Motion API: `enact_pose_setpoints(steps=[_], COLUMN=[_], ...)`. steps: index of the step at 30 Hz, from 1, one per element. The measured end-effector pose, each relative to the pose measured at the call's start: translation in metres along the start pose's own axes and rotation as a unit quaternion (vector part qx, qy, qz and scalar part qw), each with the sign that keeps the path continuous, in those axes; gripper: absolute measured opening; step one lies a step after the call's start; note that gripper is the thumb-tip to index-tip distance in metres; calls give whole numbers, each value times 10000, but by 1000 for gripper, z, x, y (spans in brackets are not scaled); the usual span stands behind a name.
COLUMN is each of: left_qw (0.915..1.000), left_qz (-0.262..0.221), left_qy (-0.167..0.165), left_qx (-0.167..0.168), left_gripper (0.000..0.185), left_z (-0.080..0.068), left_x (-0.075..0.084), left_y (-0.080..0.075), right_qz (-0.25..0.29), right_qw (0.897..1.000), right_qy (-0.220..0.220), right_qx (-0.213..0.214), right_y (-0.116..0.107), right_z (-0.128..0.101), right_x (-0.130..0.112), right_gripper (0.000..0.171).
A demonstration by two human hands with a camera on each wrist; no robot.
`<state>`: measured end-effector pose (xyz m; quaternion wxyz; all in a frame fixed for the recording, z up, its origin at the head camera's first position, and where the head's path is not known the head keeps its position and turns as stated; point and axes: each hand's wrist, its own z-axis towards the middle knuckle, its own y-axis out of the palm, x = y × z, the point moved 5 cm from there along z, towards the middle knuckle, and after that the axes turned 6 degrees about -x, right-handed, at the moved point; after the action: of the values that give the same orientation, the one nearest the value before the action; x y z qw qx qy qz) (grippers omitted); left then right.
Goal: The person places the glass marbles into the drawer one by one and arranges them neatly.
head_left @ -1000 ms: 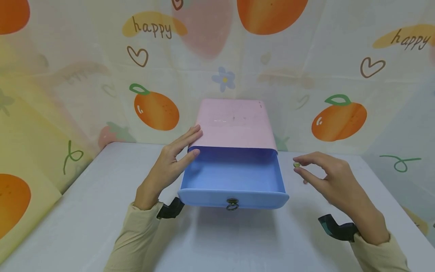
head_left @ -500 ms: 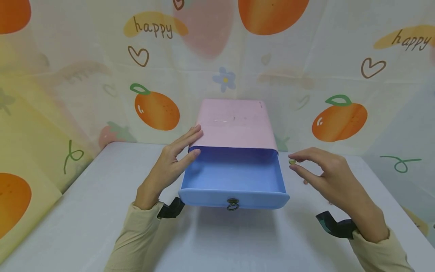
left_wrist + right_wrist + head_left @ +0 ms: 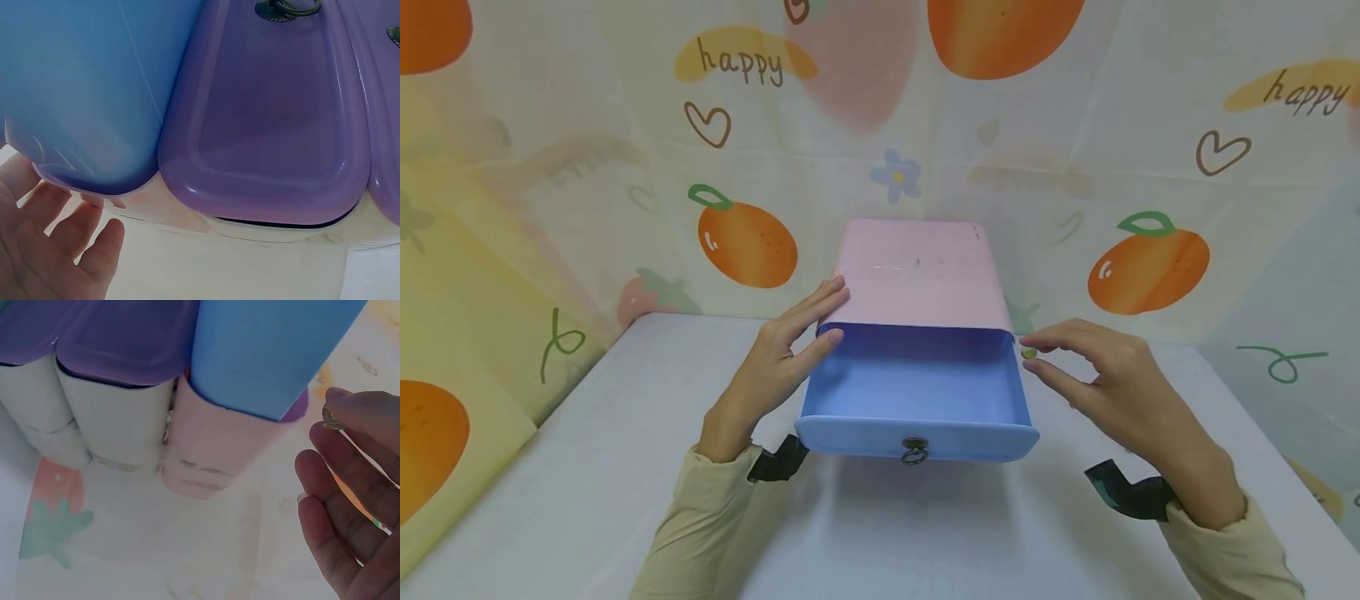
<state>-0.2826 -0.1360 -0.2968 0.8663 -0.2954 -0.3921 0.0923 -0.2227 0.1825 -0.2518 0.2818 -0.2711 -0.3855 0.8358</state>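
A small drawer cabinet with a pink top [image 3: 921, 271] stands at the middle of the table, its top blue drawer [image 3: 917, 437] pulled out. No object shows in the visible part of that drawer. My left hand [image 3: 775, 358] rests its extended fingers against the cabinet's left side, near the front edge. Between the thumb and forefinger of my right hand [image 3: 1116, 387] is pinched a small glassy green-yellow marble [image 3: 332, 417]. That hand hovers just right of the drawer's right wall, apart from it. The other right fingers are loosely bent.
Purple drawers [image 3: 275, 119] with ring pulls sit closed below the blue one. A metal ring pull [image 3: 914, 451] hangs on the blue drawer's front. Tiny reddish bits lie on the white table [image 3: 925, 533], partly behind my right hand. A fruit-printed cloth [image 3: 1030, 167] hangs behind.
My right hand has moved left and slightly up, bringing the pinched marble closer to the drawer's right wall. My left hand and the cabinet have stayed in place.
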Motion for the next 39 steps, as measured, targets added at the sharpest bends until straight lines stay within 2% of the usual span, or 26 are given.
enact_pose_setpoints(steps=[19,29,39], left_qw=[10000,10000,10000], left_qz=[35,-21,-25], left_qy=[-48,-29,-33], left_qx=[-49,-41,-73], left_gripper=[50,50,50], left_z=[0,-1,0], left_x=[-2,-1,-1], left_y=[1,-1,-1], right_qz=[181,158,137], right_qw=[9958,9950,9938], right_qy=[-885,-820,-873], right_qx=[-167,-544,-679], right_y=[11,20,27], right_z=[19,27,35], right_x=[-15,-19,-21], right_gripper=[40,33,31])
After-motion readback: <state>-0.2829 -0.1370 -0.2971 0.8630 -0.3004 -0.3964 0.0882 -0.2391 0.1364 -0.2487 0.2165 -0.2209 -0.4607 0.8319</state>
